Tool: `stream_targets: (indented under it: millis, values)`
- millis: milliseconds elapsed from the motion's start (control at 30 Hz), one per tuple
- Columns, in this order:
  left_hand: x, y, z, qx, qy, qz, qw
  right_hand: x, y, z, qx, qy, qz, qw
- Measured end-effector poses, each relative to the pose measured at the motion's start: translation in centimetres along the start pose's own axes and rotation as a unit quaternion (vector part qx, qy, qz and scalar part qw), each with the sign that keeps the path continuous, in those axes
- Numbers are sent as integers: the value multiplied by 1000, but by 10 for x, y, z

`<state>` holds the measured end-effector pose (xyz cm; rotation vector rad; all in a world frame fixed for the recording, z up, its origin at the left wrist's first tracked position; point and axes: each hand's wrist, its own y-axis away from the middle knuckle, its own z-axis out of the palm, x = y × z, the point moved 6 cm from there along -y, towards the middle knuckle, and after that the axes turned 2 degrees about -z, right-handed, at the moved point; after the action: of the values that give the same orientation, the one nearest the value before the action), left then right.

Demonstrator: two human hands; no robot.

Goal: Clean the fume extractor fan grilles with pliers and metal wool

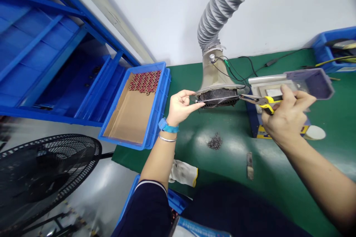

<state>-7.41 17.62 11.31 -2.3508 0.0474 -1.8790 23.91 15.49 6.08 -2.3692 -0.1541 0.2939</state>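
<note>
My left hand (180,109) grips the left edge of a black axial fan (219,98), thumb below and fingers by the rim. The fan sits under the mouth of a grey-beige suction hood (213,69). In my right hand (289,115) is a pair of pliers (267,104) with yellow and black handles. Its jaws point left and meet the right edge of the fan; whether they bite on anything there is too small to tell. A thin cable runs from the hood's side.
A grey flexible duct (219,11) rises from the hood. At left, a blue tray (144,133) holds rows of small reddish parts. Small dark bits (215,141), a flat metal piece (250,166) and a glove (183,172) lie on the green table (228,126). A floor fan (52,170) stands left.
</note>
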Motion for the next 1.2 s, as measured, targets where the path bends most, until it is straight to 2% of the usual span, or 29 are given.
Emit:
stream_targets:
  millis: [233,433,533,700,867,1033,1200]
  values:
    - [1,-1,-1,-1,-8,5,1000,3,-2,1,-8,24,-3,1000]
    - [0,-2,0,-5,-4,5,1000,2,-5,0,16,10,4,1000]
    - [0,-2,-1,-3,-4,4,1000,0,-9,-3,-3,17,11,1000]
    - [-1,-2,-3,3,1,-2,1000,-4,-26,-17,-23,40,-17,999]
    - [-1,0,-1,0,-4,-8,1000,-4,-37,-13,-47,73,-21,996]
    - [3,1,1,11,-6,-8,1000,-4,-34,-9,7,50,-44,998]
    - [11,1,6,28,-6,2,1000,-1,-33,-13,50,24,-6,998]
